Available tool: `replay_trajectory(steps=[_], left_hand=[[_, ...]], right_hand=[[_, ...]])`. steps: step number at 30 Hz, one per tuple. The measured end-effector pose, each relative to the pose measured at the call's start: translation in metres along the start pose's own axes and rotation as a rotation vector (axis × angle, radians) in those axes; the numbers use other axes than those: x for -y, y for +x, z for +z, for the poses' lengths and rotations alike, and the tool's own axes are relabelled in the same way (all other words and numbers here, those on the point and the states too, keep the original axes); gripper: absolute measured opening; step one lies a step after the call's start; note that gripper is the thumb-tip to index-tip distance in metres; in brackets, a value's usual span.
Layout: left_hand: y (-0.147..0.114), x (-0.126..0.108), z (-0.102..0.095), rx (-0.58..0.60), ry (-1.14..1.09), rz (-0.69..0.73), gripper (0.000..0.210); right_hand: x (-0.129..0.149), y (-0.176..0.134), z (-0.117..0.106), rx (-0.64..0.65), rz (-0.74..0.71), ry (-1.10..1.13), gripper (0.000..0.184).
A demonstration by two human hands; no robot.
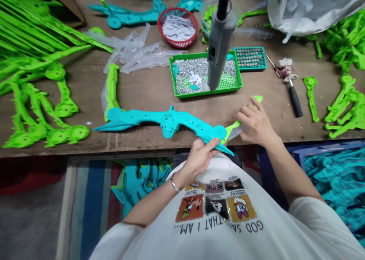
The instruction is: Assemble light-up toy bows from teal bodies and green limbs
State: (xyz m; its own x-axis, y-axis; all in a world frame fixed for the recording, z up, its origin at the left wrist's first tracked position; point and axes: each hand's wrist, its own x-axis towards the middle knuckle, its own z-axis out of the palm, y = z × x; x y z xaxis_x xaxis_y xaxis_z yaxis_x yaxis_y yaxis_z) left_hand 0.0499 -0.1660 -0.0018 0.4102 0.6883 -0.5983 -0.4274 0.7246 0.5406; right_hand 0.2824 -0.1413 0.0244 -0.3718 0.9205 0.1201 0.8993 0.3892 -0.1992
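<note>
A long turquoise plastic bow-shaped part (pixel 151 116) lies along the near edge of the table. My left hand (pixel 201 157) is closed on its right end, thumb on top near the pointed tip. At that end a lime-green plastic arm (pixel 227 133) joins the turquoise part, with a translucent plastic strip (pixel 235 131) beside it. My right hand (pixel 255 123) is closed around the outer stretch of the green arm, whose tip shows past my fingers. Another green arm (pixel 112 85) angles away from the left end of the turquoise part.
A grey electric screwdriver (pixel 218 50) hangs over a green tray (pixel 207 94) of screws. Behind it stand a red basket (pixel 182 43) of white pieces and a teal tray (pixel 251 67) of round metal pieces. A black-handled tool (pixel 295 100) lies right. Green parts (pixel 37 126) pile left.
</note>
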Motion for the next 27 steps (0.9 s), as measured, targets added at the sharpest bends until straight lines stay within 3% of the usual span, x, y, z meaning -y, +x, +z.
replay_trajectory(steps=[6, 9, 13, 17, 20, 22, 25, 27], left_hand=[[0.001, 0.006, 0.003, -0.031, -0.079, 0.013, 0.037], [0.004, 0.011, 0.003, -0.037, -0.091, 0.01, 0.04], [0.014, 0.022, 0.008, 0.005, -0.074, 0.007, 0.041], [0.014, 0.019, 0.003, 0.132, -0.014, -0.147, 0.047], [-0.001, 0.002, -0.02, 0.147, 0.051, -0.233, 0.057], [-0.017, -0.01, -0.042, 0.07, 0.072, -0.187, 0.053], [-0.042, -0.022, -0.079, -0.136, 0.082, -0.012, 0.042], [-0.054, -0.025, -0.102, -0.296, 0.063, 0.113, 0.04]], right_hand=[[0.035, -0.016, 0.012, -0.004, 0.094, -0.222, 0.016], [0.037, -0.02, 0.018, -0.02, 0.118, -0.269, 0.009], [0.004, -0.013, 0.025, 0.014, 0.02, -0.215, 0.013], [-0.04, -0.001, 0.022, 0.118, -0.087, -0.202, 0.029], [-0.058, 0.002, 0.014, 0.199, -0.1, -0.268, 0.041], [-0.057, 0.005, 0.007, 0.237, -0.092, -0.265, 0.045], [-0.032, 0.023, -0.004, 0.205, -0.124, -0.114, 0.047], [0.003, 0.045, -0.004, 0.122, -0.171, 0.063, 0.042]])
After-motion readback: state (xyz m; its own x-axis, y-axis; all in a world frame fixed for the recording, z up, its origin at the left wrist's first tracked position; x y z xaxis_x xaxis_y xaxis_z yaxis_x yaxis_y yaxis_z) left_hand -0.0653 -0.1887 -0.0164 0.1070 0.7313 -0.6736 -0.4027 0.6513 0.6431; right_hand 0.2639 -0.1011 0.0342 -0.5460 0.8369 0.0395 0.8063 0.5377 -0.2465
